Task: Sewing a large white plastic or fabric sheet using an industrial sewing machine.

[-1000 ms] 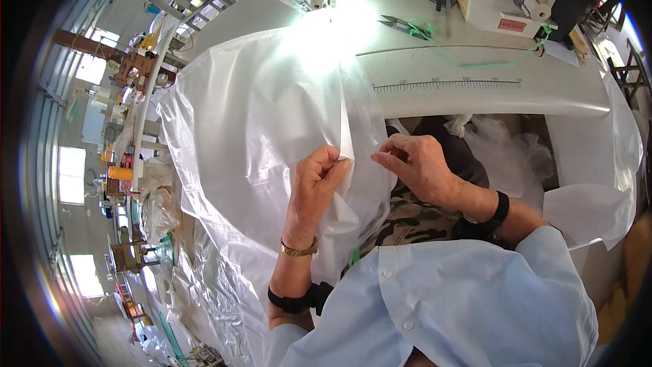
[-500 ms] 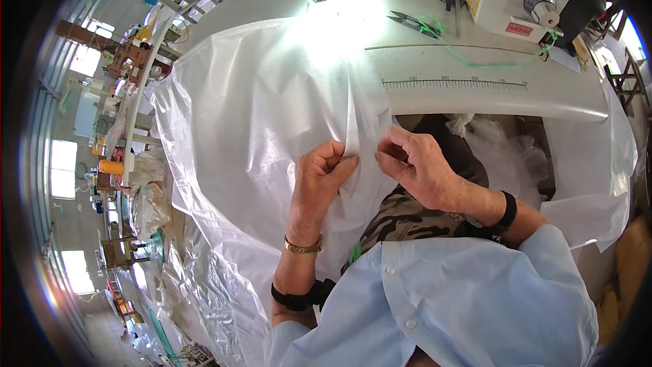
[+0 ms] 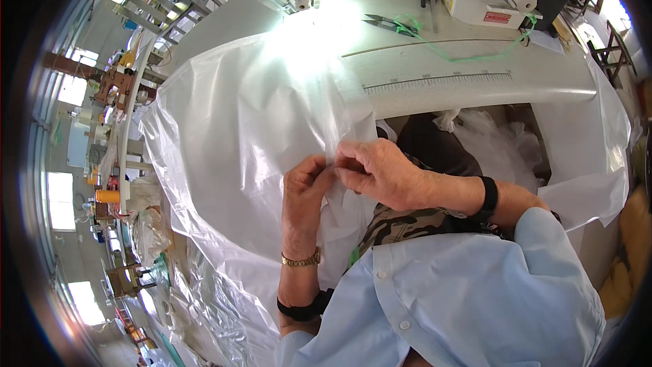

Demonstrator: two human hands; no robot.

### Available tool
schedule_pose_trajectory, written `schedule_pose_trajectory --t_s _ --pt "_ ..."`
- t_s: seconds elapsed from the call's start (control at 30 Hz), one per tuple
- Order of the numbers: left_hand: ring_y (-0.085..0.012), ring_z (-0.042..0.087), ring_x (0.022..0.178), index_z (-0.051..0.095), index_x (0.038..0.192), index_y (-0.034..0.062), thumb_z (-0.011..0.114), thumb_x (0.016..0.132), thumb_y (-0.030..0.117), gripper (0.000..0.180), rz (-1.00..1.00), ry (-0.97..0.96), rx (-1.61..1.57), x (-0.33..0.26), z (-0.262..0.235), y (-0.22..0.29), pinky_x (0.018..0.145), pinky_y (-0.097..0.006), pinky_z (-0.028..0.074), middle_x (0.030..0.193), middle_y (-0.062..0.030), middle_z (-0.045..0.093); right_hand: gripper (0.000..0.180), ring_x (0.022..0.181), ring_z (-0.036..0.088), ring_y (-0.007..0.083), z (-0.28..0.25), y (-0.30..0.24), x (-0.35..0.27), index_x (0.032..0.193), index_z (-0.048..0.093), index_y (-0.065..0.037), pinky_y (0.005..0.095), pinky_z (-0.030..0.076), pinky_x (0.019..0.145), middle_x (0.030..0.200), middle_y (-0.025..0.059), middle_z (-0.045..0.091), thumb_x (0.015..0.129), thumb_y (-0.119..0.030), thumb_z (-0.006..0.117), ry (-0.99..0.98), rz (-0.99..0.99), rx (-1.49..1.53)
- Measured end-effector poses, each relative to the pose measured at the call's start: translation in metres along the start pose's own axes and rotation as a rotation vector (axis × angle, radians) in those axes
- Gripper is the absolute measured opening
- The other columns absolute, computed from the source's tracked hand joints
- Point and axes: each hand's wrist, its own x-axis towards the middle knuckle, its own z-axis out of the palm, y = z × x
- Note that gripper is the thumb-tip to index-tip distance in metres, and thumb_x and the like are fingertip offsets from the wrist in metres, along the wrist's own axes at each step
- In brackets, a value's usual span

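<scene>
A large sheet of white translucent plastic [image 3: 231, 109] spreads over the sewing machine table and hangs down over my lap. Its folded edge runs from the bright lamp glare down to my hands. My left hand [image 3: 304, 183] pinches this edge between thumb and fingers. Right beside it, my right hand [image 3: 377, 173] is closed on the same edge, fingertips almost touching the left thumb. The sewing machine [image 3: 489, 0] stands beyond the sheet; glare hides its needle area.
Thread snips [image 3: 390, 24] with green thread [image 3: 448, 58] lie on the table, behind a printed ruler scale [image 3: 438, 81]. Filmy plastic [image 3: 499, 143] fills an opening at right. Racks and an orange thread cone [image 3: 107, 196] stand at left.
My right hand has moved left to the folded edge and closed on it beside my left hand, which still pinches it. The whole view has shifted slightly.
</scene>
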Motion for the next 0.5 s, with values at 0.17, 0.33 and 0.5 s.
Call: schedule_pose_trajectory --t_s 0.17,0.33,0.5 --pt "-0.0058 0.059 0.077 0.066 0.099 0.0004 0.054 0.097 0.009 0.016 -0.089 0.087 0.003 -0.003 0.001 0.013 0.068 -0.018 0.045 0.089 -0.0012 0.067 0.012 0.064 0.062 0.0318 0.008 0.004 0.001 0.092 0.054 -0.002 0.039 0.049 0.062 0.068 0.0121 0.063 0.089 -0.012 0.062 -0.028 -0.067 -0.135" --pt "-0.0021 0.049 0.067 0.066 0.094 0.0026 0.058 0.097 0.014 0.014 0.104 0.147 -0.037 0.006 0.01 0.011 0.058 -0.016 0.035 0.079 0.0053 0.06 0.018 0.068 0.064 0.0337 0.016 0.022 -0.001 0.102 0.055 -0.003 0.0408 0.051 0.065 0.07 0.0092 0.065 0.088 -0.013 0.061 -0.006 -0.386 -0.256" --pt "-0.0012 0.037 0.058 0.065 0.081 -0.0042 0.068 0.091 0.009 0.016 0.38 0.395 0.575 0.008 -0.002 0.03 0.05 -0.019 0.029 0.062 0.0076 0.047 0.033 0.08 0.064 0.0284 0.021 0.029 0.01 0.121 0.052 -0.003 0.0378 0.051 0.074 0.088 0.0141 0.065 0.089 -0.006 0.057 0.277 0.004 0.441"
